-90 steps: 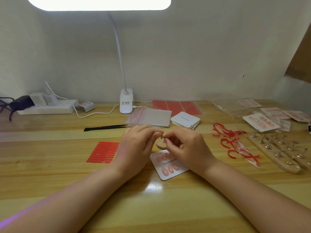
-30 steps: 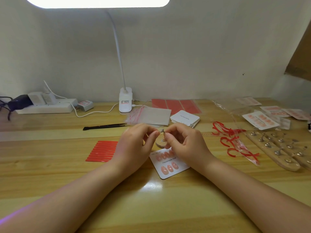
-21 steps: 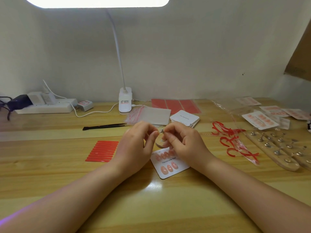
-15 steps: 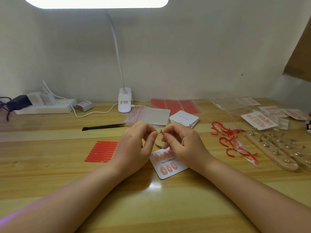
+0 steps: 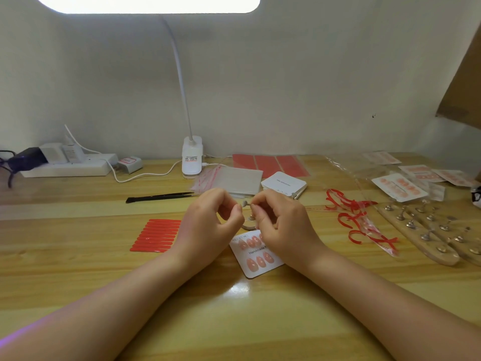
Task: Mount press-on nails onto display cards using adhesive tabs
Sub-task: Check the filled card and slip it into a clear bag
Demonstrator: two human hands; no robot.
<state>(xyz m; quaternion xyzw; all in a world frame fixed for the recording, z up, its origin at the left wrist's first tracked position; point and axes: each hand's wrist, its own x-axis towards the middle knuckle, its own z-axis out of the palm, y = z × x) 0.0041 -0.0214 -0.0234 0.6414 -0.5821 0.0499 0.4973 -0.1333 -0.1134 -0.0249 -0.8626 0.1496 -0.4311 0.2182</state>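
1. Over the middle of the pale wooden counter, both hands meet just above a white square display card that has pink press-on nails stuck on it.
2. Right hand pinches a tiny grey nail stand between thumb and fingertip, other fingers curled in.
3. Left hand is curled too, fingertips right up against that stand; can't tell if it's actually gripping anything.
4. At 9 o'clock from the card: a row of red adhesive strips.
5. At 11 o'clock: slim black tweezers, with the white clip lamp beyond them.
6. At 3 o'clock: red peeled backing curls and wooden boards of metal studs.
7. At 12 o'clock: a stack of white blank cards.
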